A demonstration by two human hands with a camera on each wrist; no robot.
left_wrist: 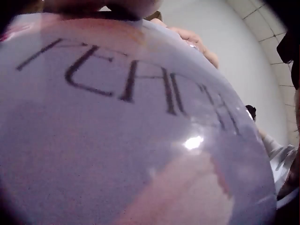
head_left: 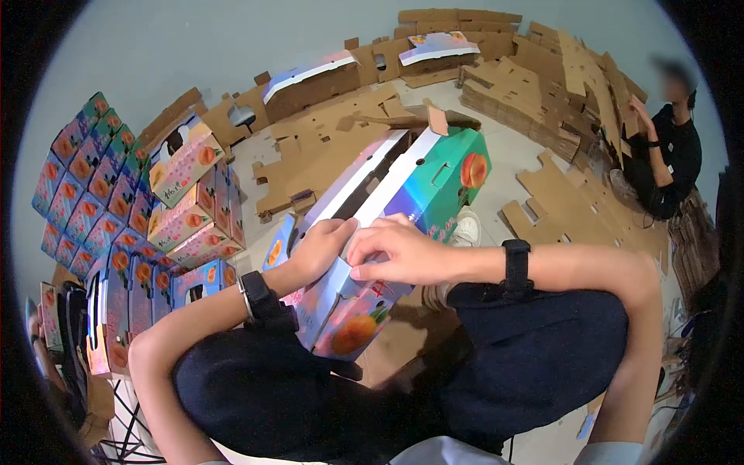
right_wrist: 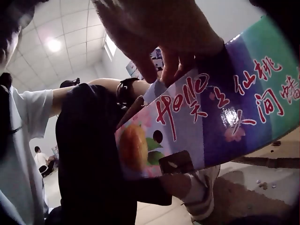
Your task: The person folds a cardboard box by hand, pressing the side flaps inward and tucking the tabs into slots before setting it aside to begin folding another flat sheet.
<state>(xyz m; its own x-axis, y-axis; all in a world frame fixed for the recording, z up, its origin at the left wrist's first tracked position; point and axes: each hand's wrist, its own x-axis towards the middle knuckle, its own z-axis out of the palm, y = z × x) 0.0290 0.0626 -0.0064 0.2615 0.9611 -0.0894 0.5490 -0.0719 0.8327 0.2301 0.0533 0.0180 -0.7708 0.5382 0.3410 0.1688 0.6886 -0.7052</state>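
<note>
A printed cardboard peach box [head_left: 434, 182] stands tilted between the person's knees, with a long slot between white strips along its top. Across the top edge at its near end lies the left hand [head_left: 322, 246], most of its fingertips hidden. Beside it, the right hand [head_left: 395, 249] pinches a pale blue flap [head_left: 335, 280] between thumb and bent fingers. In the right wrist view the right hand [right_wrist: 157, 35] reaches down to the box's top edge, above red lettering and a printed peach [right_wrist: 133, 145]. The left wrist view is filled by a pale side panel [left_wrist: 117, 140] lettered PEACH.
Finished-looking peach boxes [head_left: 101, 186] are stacked at the left, with more boxes [head_left: 186, 209] beside them. Flat cardboard sheets [head_left: 527, 101] lie piled along the back wall and right. Another person [head_left: 670, 147] sits at the right. A shoe [head_left: 465, 230] stands close to the box.
</note>
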